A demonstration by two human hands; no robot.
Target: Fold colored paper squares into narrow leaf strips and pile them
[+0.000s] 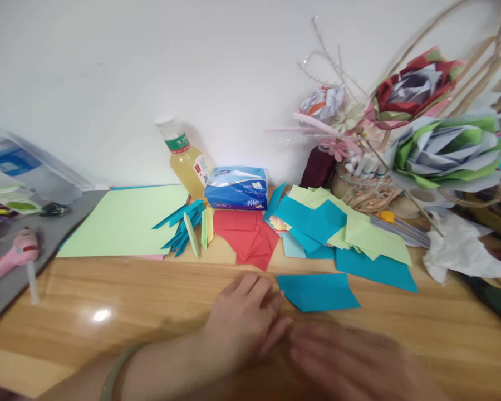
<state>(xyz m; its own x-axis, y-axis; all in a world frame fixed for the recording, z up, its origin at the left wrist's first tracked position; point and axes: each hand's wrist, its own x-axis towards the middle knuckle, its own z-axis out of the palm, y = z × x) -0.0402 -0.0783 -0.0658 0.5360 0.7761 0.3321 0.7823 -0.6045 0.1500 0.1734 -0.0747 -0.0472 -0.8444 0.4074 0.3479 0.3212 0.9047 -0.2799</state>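
My left hand [246, 314] is over the wooden table with its fingers curled in. Its fingertips are beside the left end of a teal paper piece [319, 292], and whatever they hold, if anything, is hidden. Blurred by motion, my right hand [346, 359] lies low over the tabletop just right of the left hand. Its fingers look stretched out toward the left, and nothing shows in them. Farther back are a red paper pile [250, 236] and a heap of teal and pale green paper pieces [313, 220].
Green sheets [125, 223], folded teal strips [183, 228], a drink bottle [186, 161] and a blue tissue pack [236, 189] line the wall. A pink glue gun [16, 253] rests at left. Paper flowers [446, 145] and crumpled tissue [459, 250] are at right.
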